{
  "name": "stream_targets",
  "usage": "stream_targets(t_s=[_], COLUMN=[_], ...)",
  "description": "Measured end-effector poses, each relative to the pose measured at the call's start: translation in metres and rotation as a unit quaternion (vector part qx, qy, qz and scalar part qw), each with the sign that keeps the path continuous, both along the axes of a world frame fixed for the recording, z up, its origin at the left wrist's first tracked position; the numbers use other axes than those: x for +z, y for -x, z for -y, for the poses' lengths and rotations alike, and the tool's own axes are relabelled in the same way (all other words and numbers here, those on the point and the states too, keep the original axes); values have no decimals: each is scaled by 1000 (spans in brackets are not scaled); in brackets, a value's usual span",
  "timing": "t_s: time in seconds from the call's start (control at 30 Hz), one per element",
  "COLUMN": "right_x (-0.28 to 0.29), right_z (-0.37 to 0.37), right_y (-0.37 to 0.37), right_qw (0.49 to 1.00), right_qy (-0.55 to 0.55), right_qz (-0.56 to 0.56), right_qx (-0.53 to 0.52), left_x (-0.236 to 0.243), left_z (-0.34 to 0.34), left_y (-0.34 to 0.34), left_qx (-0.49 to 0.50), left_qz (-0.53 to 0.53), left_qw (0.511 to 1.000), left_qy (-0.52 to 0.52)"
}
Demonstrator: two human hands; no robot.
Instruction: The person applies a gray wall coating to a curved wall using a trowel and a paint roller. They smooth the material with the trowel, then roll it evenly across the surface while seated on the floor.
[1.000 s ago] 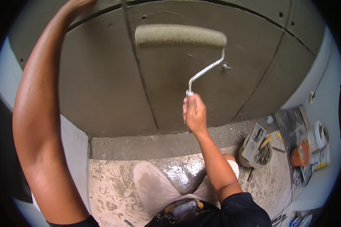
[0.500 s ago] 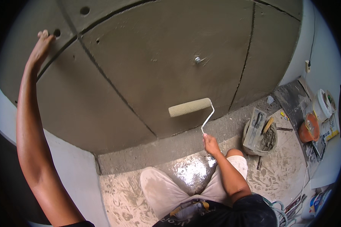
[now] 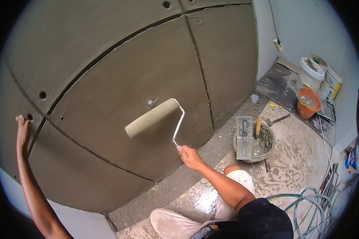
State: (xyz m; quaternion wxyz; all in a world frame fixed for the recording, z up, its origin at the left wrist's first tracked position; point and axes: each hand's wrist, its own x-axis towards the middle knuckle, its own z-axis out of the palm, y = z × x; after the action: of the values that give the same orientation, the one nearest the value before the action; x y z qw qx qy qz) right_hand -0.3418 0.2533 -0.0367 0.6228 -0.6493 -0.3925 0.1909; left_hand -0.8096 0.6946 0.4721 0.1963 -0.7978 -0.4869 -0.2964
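My right hand [image 3: 191,157] is closed around the handle of a paint roller with a white bent frame. Its pale, textured sleeve [image 3: 150,118] slants just below a small round metal fitting [image 3: 150,103] in the wall. Whether the sleeve touches the wall I cannot tell. Grey-brown plaster covers this wall [image 3: 119,75], with dark grooves dividing it into panels. At the far left my left hand [image 3: 23,129] rests against the plaster, fingers extended, beside a dark round hole [image 3: 29,116]. Nothing shows in that hand.
A mortar bucket [image 3: 271,149] stands right of my knee, with a flat trowel [image 3: 243,137] and a wooden-handled tool [image 3: 258,126] across it. Farther right are an orange bucket [image 3: 308,105], white pails [image 3: 310,75] and a coiled green hose [image 3: 307,199]. The floor [image 3: 291,159] is smeared with mud.
The view has swung to the right. The roller has risen along the wall toward the metal fitting and tilts more steeply. My left hand remains by the same hole.
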Motion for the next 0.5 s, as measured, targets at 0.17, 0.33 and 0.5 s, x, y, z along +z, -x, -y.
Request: stream_targets(t_s=[0.17,0.33,0.5], right_x=[-4,-45,-72], right_z=[23,62,90], right_y=[-15,-68,-116], right_qw=[997,998,986], right_qy=[-29,20,131], right_qz=[-63,-5,49], right_qx=[33,-61,-86], left_x=[12,-2,-1], left_z=[-29,-13,-6], left_y=[20,-2,-4], left_qx=[-21,2,3], left_qz=[7,30,54], left_qw=[1000,999,998], left_qy=[11,34,33])
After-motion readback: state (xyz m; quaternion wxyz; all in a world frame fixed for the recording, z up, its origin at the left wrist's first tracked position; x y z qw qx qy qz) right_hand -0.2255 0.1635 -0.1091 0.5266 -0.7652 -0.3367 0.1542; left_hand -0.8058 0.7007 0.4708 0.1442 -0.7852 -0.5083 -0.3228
